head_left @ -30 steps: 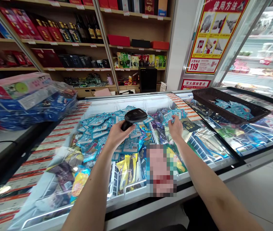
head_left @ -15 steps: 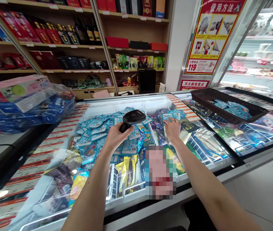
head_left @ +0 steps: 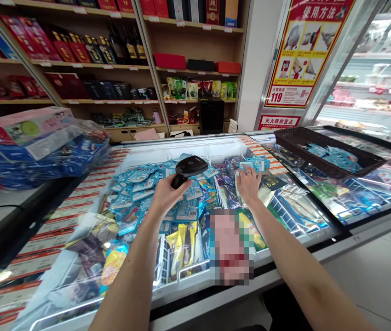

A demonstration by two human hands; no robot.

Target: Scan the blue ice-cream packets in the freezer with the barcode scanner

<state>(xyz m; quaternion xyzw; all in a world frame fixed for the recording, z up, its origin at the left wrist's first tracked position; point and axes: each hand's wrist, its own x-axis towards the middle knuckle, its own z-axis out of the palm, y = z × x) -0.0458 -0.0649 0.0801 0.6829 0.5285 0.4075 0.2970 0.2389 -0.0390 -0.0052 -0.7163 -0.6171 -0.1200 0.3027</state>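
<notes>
Currently, hands apart. Left hand (head_left: 168, 195) clamps the handle of a black plastic handheld scanner (head_left: 192, 166) above a white glass-topped chest freezer (head_left: 198, 305); lettering on its head too small to read. Right hand (head_left: 250, 186), fingers spread, lies at the near edge of small blue-and-white plastic packets (head_left: 259, 163) towards the freezer's far side; print illegible. Red-and-yellow poster (head_left: 308, 55) reads "使用方法", lower "火警电话 119"; red-and-white placard (head_left: 278, 121) beneath: "灭火器放置点".

Open air separates the scanner (head_left: 192, 166) from the right grip (head_left: 250, 185); a dark basket (head_left: 301, 134) obstructs farther right
</notes>
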